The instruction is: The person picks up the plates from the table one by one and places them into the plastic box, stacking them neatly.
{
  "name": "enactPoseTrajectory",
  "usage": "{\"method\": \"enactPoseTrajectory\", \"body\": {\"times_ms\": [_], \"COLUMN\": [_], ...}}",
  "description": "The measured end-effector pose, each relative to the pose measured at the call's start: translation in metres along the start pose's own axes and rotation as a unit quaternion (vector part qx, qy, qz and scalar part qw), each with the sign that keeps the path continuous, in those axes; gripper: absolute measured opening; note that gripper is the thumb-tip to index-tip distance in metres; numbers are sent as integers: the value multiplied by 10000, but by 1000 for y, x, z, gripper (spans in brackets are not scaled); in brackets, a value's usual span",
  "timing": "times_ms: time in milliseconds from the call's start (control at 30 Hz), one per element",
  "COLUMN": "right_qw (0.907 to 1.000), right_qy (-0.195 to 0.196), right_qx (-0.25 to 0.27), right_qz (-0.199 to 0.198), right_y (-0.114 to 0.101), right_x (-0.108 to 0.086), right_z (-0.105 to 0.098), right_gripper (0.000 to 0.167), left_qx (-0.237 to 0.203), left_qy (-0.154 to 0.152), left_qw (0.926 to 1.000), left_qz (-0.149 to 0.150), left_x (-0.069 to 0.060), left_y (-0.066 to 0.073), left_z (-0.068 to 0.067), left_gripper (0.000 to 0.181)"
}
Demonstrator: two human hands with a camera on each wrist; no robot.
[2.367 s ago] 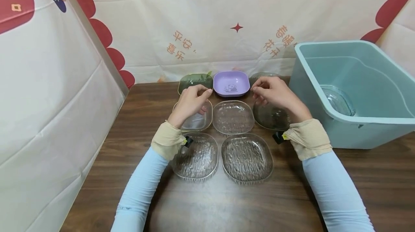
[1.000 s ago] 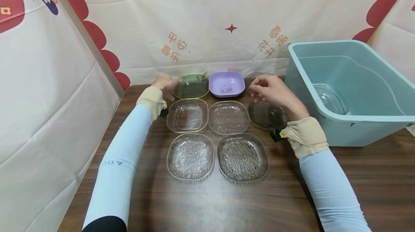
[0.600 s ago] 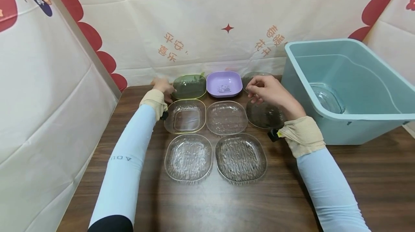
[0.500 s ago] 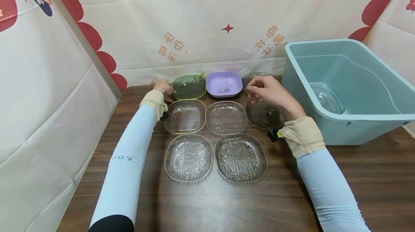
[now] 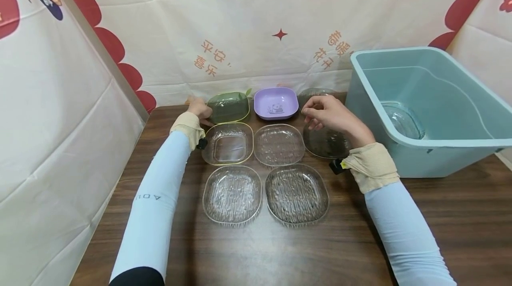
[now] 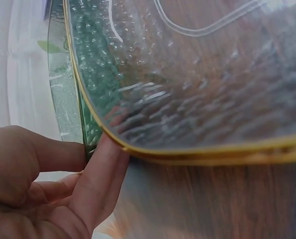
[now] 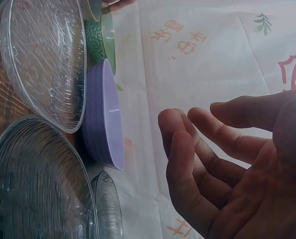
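Note:
My left hand (image 5: 199,110) pinches the left edge of a green translucent dish (image 5: 229,107) with a gold rim, in the back row. In the left wrist view, thumb and fingers meet at the green dish's corner (image 6: 90,94), beside a clear gold-rimmed dish (image 6: 197,114). My right hand (image 5: 328,115) hovers, fingers loosely curled and holding nothing, over a dark translucent plate (image 5: 326,141). Behind it a smoky dish (image 5: 316,94) is partly hidden. A purple dish (image 5: 276,103) with a panda print sits between the back-row dishes.
A clear ribbed plate (image 5: 279,146) lies mid-row. In front are another clear ribbed plate (image 5: 233,195) and a grey ribbed plate (image 5: 297,195). A blue-green tub (image 5: 416,157) at the right holds a clear dish (image 5: 402,119). A printed cloth (image 5: 240,19) hangs behind the wooden table (image 5: 256,255).
My left hand has moved from above the gold-rimmed dish to the green dish's left edge. The green dish has shifted slightly left, opening a gap beside the purple dish. My right hand stays put.

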State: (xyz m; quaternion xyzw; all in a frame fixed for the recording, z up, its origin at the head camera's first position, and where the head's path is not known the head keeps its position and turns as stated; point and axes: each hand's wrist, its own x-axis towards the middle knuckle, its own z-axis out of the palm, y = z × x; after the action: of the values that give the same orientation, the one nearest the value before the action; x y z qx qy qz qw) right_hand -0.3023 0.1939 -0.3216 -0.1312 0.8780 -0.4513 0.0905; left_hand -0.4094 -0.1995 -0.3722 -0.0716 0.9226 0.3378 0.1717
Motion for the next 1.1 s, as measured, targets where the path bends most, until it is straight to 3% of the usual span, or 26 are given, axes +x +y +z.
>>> {"method": "enactPoseTrajectory", "body": {"times_ms": [133,200,400,500,767,967,1100], "right_qw": [10000,10000,10000,10000,10000,9999,9999], "right_qy": [-26,-31,-45,-17,-66,-95,-86], "right_qx": [-81,-69,-60,-48,-22,13,36], "right_qz": [6,13,8,17,44,55,73], "right_y": [2,1,1,1,3,2,3], "right_x": [1,1,2,2,3,2,2], "right_z": [1,2,2,2,3,5,5], "right_gripper": [21,21,19,19,18,19,19], "left_qx": [-571,-655,-1471,-1762,-1687,-1631,-1501], "left_qy": [-49,-53,16,182,431,585,671], "left_qw": [9983,9978,9891,9842,9846,9842,9851], "left_qz": [-60,-35,-5,31,184,364,502], "left_x": [-1,-2,-10,-12,-14,-15,-19], "left_y": [-5,-7,-11,-13,-15,-16,-15], "left_z": [1,0,-4,-6,-10,-9,-10], "left_gripper": [30,33,72,81,64,21,25]}}
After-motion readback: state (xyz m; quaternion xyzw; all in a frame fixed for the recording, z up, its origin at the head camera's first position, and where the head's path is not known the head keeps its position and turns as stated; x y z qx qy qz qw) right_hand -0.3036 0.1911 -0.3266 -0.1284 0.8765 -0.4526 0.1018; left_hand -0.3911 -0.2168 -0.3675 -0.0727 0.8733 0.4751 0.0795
